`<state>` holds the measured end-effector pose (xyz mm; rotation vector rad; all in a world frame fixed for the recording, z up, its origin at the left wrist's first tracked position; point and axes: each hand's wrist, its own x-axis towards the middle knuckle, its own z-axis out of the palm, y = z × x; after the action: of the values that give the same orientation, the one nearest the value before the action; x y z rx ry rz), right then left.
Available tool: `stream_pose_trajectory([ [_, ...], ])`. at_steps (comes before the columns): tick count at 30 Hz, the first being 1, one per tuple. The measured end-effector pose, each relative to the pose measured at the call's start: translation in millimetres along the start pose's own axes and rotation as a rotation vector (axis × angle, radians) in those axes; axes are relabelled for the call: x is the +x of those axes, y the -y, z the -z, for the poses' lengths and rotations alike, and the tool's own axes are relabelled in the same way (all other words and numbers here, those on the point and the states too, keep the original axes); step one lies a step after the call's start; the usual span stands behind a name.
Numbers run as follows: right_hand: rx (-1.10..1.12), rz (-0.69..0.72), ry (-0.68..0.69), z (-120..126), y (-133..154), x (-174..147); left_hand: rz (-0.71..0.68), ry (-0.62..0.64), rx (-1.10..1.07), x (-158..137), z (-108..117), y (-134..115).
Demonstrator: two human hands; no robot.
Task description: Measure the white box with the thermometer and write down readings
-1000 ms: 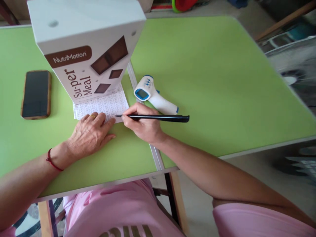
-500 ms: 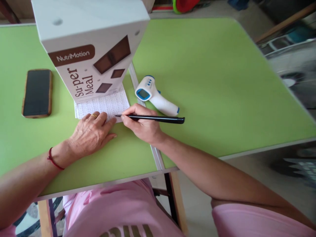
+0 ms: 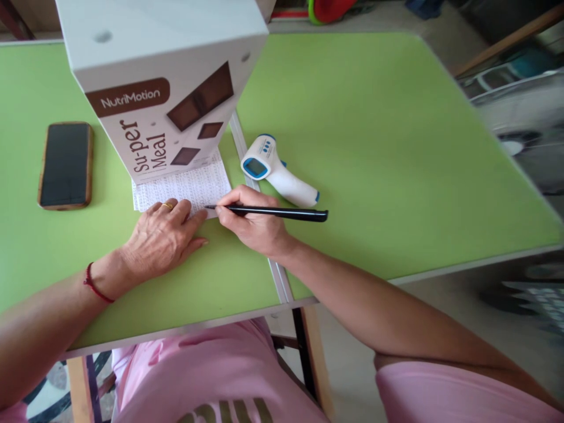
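A black pen (image 3: 286, 212) is pinched in my right hand (image 3: 253, 223), its tip down at the lower right of a paper sheet (image 3: 189, 187) covered in small handwriting. My left hand (image 3: 163, 238) lies flat with fingers spread over the sheet's lower edge, a ring on one finger. On the back part of the paper stands a tall white box (image 3: 145, 123) printed "NutriMotion Su-per Meal", which hides the rest of the sheet. Just beyond my right hand rests a white and blue infrared thermometer (image 3: 277, 170).
A phone (image 3: 66, 165) in a brown case lies at the left of the green table (image 3: 374, 147). A metal seam (image 3: 278, 279) crosses the tabletop near my right wrist. Behind the far edge are red and green items (image 3: 328, 9).
The pen's rear end has shifted very slightly to the left. Both hands, the box and the thermometer stay in practically the same places.
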<state>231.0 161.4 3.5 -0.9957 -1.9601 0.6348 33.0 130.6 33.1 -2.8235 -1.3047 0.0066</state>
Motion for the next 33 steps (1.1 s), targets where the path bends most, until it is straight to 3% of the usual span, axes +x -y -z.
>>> stream_pose_trajectory([
  [33,-0.017,0.012,-0.055,-0.8,-2.2,0.4,-0.008,-0.004,0.011,-0.2,0.4,0.8],
])
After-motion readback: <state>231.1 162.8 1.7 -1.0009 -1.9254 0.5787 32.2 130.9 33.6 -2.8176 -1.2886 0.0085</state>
